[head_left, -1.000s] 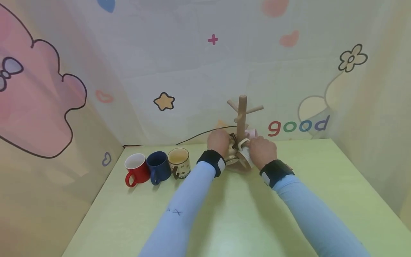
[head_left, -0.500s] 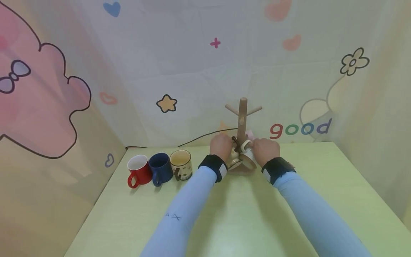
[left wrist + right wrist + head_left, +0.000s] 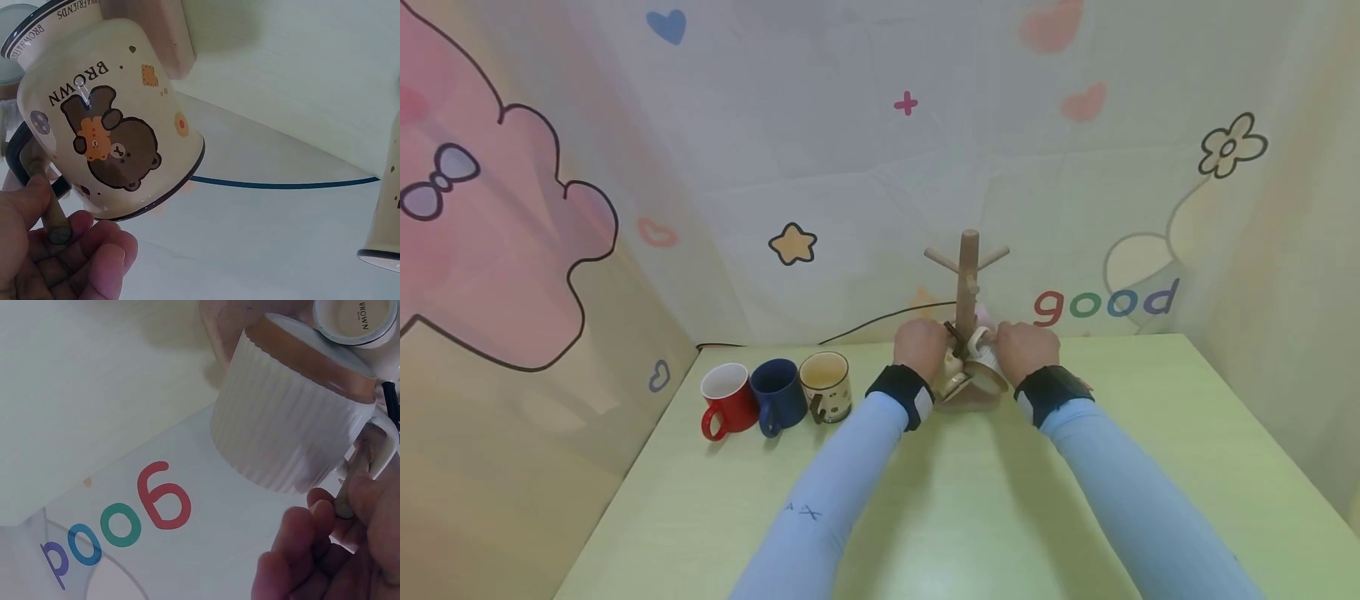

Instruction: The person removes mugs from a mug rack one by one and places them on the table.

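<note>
A wooden mug tree (image 3: 967, 275) stands at the back of the table, its upper pegs bare. My left hand (image 3: 920, 346) pinches the end of one lower peg (image 3: 58, 230) between thumb and fingers. On that peg a cream bear-print mug (image 3: 115, 125) hangs tilted by its dark handle. My right hand (image 3: 1028, 352) holds the tip of another lower peg (image 3: 345, 503), where a white ribbed mug (image 3: 287, 412) with a brown rim band hangs by its handle. Part of a pink mug (image 3: 983, 317) shows behind the post.
Left of the tree, a red mug (image 3: 730, 400), a blue mug (image 3: 780, 392) and a cream patterned mug (image 3: 827, 387) stand upright in a row on the pale green table (image 3: 970, 533). A printed cloth wall (image 3: 850, 167) rises close behind the tree.
The mug tree has turned a little, its front peg swinging to the right. The two hanging mugs have shifted slightly with it. Both hands have stayed at the lower pegs.
</note>
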`<state>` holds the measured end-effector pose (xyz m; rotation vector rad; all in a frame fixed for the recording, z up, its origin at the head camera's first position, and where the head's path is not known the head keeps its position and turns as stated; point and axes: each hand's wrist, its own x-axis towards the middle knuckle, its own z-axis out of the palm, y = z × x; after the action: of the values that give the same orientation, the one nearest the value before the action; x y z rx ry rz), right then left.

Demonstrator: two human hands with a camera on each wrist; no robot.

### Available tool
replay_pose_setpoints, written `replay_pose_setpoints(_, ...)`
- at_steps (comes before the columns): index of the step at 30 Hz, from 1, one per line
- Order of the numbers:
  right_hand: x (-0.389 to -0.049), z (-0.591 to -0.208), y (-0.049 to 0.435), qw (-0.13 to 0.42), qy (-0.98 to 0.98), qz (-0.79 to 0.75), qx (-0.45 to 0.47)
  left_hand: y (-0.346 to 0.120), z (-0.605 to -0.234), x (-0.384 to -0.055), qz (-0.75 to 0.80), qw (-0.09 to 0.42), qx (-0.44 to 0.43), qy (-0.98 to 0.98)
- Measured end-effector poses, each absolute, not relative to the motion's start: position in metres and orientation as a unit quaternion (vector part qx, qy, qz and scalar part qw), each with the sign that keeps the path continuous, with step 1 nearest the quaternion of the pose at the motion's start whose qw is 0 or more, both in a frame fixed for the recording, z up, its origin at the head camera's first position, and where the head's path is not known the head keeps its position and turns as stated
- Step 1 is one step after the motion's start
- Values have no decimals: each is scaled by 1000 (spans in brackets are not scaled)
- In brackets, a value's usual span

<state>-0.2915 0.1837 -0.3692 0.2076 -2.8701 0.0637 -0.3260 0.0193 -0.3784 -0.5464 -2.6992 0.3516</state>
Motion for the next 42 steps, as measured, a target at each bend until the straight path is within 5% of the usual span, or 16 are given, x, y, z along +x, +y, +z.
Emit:
replay_pose_setpoints(28,-294,-369,193,143,-986,47,68,26,-372,-318,135,183,-189,-955)
replay_pose_setpoints(42,-291,-377,194,150,-984,64,67,19,-368,-320,128,123,-179,-968)
